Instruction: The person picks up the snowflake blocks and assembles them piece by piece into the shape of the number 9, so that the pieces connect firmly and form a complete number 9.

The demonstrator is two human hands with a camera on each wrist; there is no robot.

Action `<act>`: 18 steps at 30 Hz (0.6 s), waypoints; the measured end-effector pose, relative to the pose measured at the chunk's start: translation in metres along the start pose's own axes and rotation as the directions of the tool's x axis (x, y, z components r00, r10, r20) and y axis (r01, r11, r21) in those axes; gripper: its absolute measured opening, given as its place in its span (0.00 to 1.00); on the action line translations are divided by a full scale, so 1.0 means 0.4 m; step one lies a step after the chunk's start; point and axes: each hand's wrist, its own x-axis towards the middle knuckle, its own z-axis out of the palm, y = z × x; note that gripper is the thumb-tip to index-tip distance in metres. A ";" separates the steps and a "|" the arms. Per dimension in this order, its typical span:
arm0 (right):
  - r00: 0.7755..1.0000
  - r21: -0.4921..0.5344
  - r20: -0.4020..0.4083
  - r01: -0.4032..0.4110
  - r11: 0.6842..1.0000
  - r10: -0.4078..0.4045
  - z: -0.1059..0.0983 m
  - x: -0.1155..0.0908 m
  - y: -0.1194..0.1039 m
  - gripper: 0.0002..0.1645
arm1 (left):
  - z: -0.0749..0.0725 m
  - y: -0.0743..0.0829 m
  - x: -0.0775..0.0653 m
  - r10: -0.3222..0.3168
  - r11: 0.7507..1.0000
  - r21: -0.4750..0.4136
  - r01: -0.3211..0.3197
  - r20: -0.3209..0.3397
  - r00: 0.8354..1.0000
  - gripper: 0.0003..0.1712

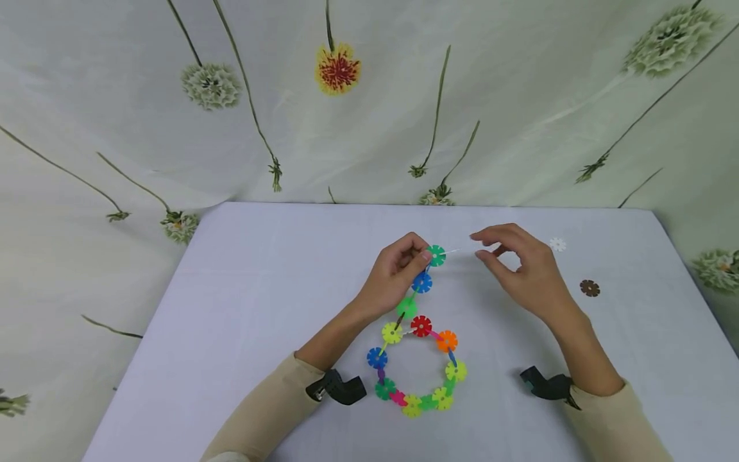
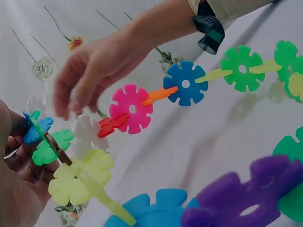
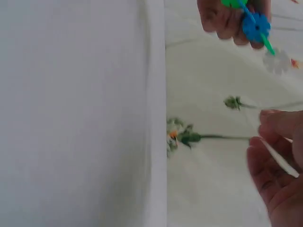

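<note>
My left hand (image 1: 398,269) pinches a green notched plastic disc (image 1: 437,255) between thumb and fingers. From that disc's right side juts a white disc (image 3: 277,61), seen nearly edge-on in the head view. Below the hand runs a linked chain, through a blue disc (image 1: 422,282) and a light green disc (image 1: 407,307), down to a ring of coloured discs (image 1: 442,398). My right hand (image 1: 522,266) is just right of the white disc, with thumb and fingertips apart and a gap between them. In the right wrist view nothing shows between the fingers of the right hand (image 3: 279,161).
A loose white disc (image 1: 557,244) lies behind the right hand, and a brown disc (image 1: 589,288) lies to its right. The white-covered table (image 1: 260,269) meets a flower-printed cloth (image 1: 369,128) at its back edge. Each wrist wears a black camera (image 1: 545,384).
</note>
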 end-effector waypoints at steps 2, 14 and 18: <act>0.988 -0.083 0.087 -0.122 0.989 0.130 -0.043 -0.005 0.030 0.19 | -0.002 0.002 0.001 -0.010 1.000 -0.010 0.010 -0.004 1.000 0.07; 0.547 -0.559 0.396 -0.494 0.667 0.737 -0.291 -0.084 0.219 0.30 | -0.007 0.000 0.000 -0.059 0.997 -0.043 0.057 -0.039 0.997 0.08; 0.530 -0.567 0.380 -0.514 0.644 0.758 -0.298 -0.093 0.232 0.32 | -0.006 -0.001 -0.001 -0.068 0.995 -0.077 0.064 -0.043 0.997 0.08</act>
